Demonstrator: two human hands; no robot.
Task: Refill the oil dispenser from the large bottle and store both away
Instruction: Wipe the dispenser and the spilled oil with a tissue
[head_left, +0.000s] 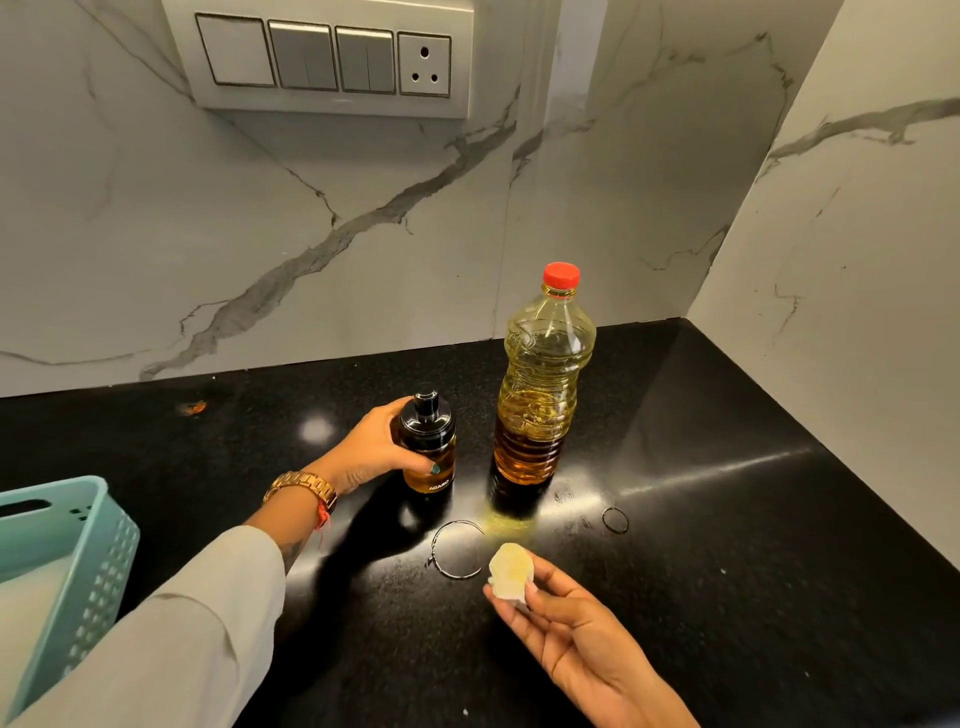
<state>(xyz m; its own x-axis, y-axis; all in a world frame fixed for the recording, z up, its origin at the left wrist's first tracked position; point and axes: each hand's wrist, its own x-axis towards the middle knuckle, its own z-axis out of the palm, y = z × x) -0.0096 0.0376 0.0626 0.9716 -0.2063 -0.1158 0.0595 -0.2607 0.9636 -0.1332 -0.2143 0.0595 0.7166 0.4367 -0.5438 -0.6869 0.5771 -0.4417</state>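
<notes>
Left hand (371, 449) wrapped round upright oil dispenser (429, 441) on worktop (727, 493), capped large bottle (540, 384) upright just right, nearer right hand (566, 618) pinching oily tissue wad (510, 571).

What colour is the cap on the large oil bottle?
Red; the cap shows clearly in the head view.
</notes>
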